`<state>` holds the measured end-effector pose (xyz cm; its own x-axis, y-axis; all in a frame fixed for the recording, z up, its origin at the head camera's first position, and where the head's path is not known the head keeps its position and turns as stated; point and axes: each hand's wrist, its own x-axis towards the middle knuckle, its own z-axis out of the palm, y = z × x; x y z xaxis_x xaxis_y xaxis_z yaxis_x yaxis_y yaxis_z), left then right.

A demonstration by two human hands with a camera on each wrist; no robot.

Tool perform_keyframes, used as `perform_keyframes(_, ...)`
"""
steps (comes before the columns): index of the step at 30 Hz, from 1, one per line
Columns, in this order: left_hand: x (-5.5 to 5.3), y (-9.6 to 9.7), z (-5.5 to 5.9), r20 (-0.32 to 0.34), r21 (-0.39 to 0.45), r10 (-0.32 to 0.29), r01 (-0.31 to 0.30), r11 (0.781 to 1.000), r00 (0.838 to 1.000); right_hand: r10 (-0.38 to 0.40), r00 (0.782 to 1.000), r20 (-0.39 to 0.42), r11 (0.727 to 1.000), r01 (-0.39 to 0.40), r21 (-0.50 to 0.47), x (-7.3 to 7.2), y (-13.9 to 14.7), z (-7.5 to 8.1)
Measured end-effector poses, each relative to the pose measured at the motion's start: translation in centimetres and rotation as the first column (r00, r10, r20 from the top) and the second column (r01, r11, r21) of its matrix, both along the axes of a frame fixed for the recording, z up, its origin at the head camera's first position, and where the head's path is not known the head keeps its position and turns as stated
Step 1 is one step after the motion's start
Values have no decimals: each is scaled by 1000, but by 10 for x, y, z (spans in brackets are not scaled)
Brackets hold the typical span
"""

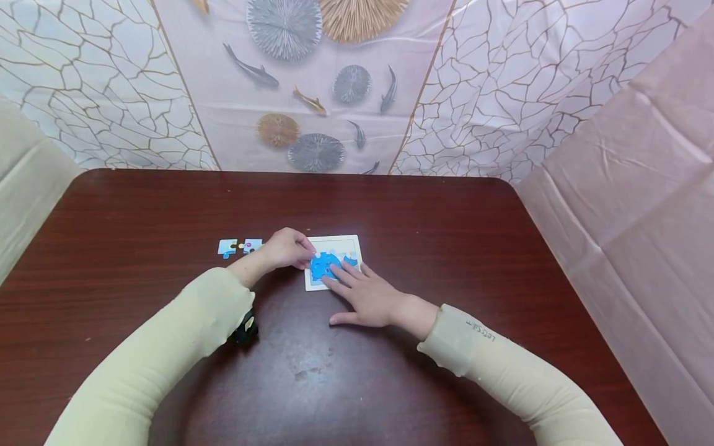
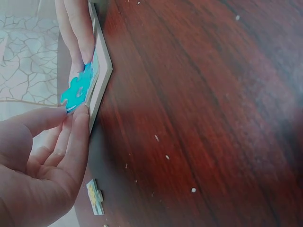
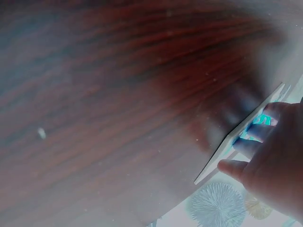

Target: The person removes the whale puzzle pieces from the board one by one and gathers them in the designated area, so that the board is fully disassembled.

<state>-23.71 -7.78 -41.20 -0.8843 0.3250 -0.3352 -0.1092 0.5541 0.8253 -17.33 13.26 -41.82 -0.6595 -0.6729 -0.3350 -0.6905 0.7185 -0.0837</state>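
A white-bordered jigsaw puzzle tray (image 1: 341, 238) lies on the table with blue picture pieces inside. At its left side, my left hand (image 1: 286, 249) pinches the edge of a blue puzzle piece (image 2: 75, 94) between thumb and fingertips. In the left wrist view that piece tilts up at the pinched edge, close over the tray's rim. My right hand (image 1: 369, 299) lies palm down with fingers spread, its fingertips resting on the blue pieces and the thumb out over the table. Those fingers cover part of the picture.
Loose light-blue puzzle pieces (image 1: 227, 247) lie on the dark wooden table (image 1: 446, 248) left of the tray, partly behind the left hand. A black object (image 1: 245, 329) shows under the left cuff. Patterned cloth (image 1: 357, 124) hangs behind the table's far edge.
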Motion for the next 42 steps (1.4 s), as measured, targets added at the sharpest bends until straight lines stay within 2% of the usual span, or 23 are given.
perform_keyframes(6,1,1,4,-67,-55,-43,39,998,997,6,1000,-4,1000,-6,10,1,-1,3)
perform_keyframes(13,-1,1,3,-62,-108,-124,116,987,990,14,1000,-14,1000,-14,16,2,-2,4)
perform_keyframes(19,-3,0,3,-53,-103,-185,179,978,981,20,1000,-16,1000,-20,16,2,-1,3)
perform_keyframes(26,-3,-3,2,-77,-45,-155,151,987,985,21,999,-25,1000,-21,17,1,-1,0)
perform_keyframes(36,-4,-13,2,-17,15,-80,81,997,997,24,999,-21,1000,-24,5,1,-1,-1)
perform_keyframes(42,-3,-30,3,9,83,-43,42,996,999,32,999,-22,999,-32,-8,2,0,-1)
